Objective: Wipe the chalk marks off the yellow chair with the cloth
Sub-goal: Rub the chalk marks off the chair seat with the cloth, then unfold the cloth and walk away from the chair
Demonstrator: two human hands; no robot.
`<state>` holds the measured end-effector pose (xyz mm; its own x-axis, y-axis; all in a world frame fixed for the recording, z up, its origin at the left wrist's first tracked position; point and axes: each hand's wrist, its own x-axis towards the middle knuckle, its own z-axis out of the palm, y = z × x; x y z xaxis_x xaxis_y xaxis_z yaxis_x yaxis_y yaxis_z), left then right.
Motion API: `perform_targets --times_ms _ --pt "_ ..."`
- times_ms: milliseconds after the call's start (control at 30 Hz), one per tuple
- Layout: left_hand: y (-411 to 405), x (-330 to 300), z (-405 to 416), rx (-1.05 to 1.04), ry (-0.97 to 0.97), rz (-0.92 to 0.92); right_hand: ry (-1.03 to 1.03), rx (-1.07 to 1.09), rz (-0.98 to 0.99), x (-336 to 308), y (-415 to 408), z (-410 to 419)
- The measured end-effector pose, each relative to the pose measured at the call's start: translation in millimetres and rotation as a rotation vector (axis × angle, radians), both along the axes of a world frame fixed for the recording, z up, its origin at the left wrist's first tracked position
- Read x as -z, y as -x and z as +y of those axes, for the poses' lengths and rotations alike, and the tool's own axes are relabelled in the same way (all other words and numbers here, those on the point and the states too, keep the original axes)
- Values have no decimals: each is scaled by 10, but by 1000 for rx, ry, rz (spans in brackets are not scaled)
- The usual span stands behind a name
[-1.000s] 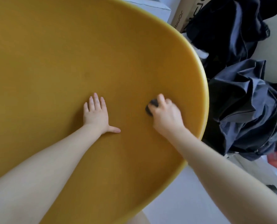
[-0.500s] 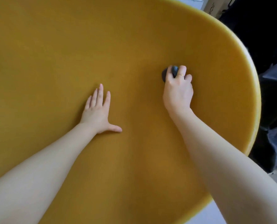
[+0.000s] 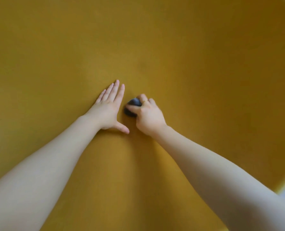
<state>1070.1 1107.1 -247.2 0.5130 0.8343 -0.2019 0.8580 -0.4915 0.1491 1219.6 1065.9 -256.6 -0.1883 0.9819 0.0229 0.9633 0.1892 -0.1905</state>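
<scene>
Both forearms reach in over the chair (image 3: 205, 64). Left hand (image 3: 107, 110) lies flat, fingers straight and together, thumb out, holding nothing. Right hand (image 3: 148, 117) is curled tight on a balled dark cloth (image 3: 132, 105), which pokes out past its fingertips, just beside the left index finger. No chalk visible anywhere beyond the fingers; wiping looks nearly done.

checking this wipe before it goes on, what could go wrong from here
The cloth is bunched small under the right hand, so each pass may cover little and miss marks. It sits close beside the flat left hand, so a stroke that way may bump it. No chalk shows on the chair here, so what is left is hard to judge.
</scene>
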Motion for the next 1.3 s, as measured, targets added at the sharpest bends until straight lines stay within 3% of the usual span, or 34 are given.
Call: perform_targets --times_ms 67,133,200,233,367,467,600,700,767,1033,1200,1300 --pt "44 -123 -25 7 96 -6 119 -161 35 -44 71 -230" --pt "118 -312 -126 36 202 25 368 -276 10 -194 128 -425" --pt "192 -542 -259 57 315 36 625 -291 7 -432 130 -514" --pt "222 -667 -318 51 368 3 656 -245 76 -586 122 -531" --pt "226 -1242 -518 -1 462 -310 424 183 528 -1309 85 -495" --pt "75 -1824 -647 -110 487 -542 432 422 870 -1972 44 -512" --pt "-89 -2539 -735 -259 551 -683 606 502 1296 -2741 -91 -628" --pt "-165 -3003 -819 -309 577 -683 744 444 1457 -3219 -275 -685" --pt "-232 -3277 -909 -336 580 -676 786 379 1421 -3483 -372 -725" --pt "-353 -4116 -1312 -492 608 -755 555 205 856 -4404 -428 -904" --pt "-79 -4657 -1599 -454 640 -714 614 177 860 -4905 -317 -1048" --pt "80 -4948 -1850 -519 620 -783 619 141 825 -5113 -160 -1261"
